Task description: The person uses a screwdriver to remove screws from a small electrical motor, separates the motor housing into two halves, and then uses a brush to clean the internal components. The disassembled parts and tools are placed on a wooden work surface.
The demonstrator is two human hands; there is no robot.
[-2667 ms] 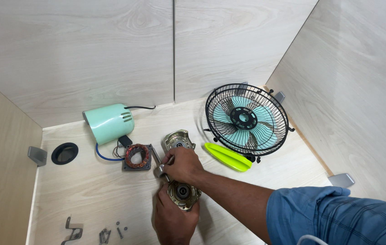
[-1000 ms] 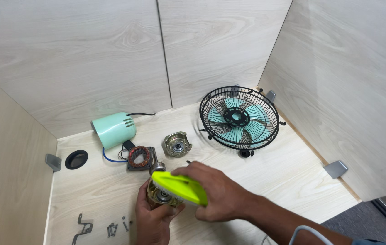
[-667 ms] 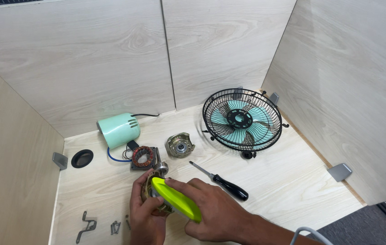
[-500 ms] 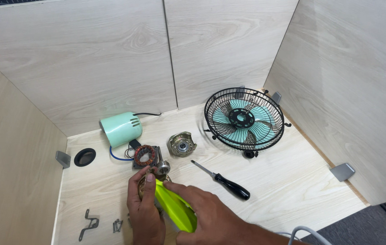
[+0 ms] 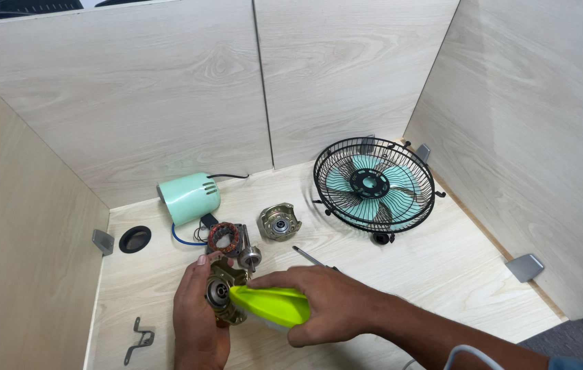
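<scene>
My left hand [image 5: 197, 322] grips a brass-coloured motor end bracket with a bearing [image 5: 221, 296], held upright just above the table. My right hand [image 5: 326, 301] is closed around a lime-green tool [image 5: 269, 305] whose tip rests against that bracket. A rotor with its shaft [image 5: 248, 255] stands just behind the bracket. Beside the rotor lies a stator with copper windings [image 5: 224, 238], wired to a mint-green motor housing [image 5: 189, 197]. A second metal end bracket [image 5: 278, 223] lies flat farther back. My right hand hides most of a screwdriver [image 5: 307, 255].
A small fan with a black wire guard and teal blades [image 5: 374, 184] stands at the back right. A black round ring [image 5: 134, 238] lies at the left wall. A bent metal clip [image 5: 141, 338] lies at the front left. Wooden panels enclose three sides.
My right hand let go of the bracket, picked up the green tool from beside the fan and brought it to the bracket in my left hand. The screwdriver under it came into view.
</scene>
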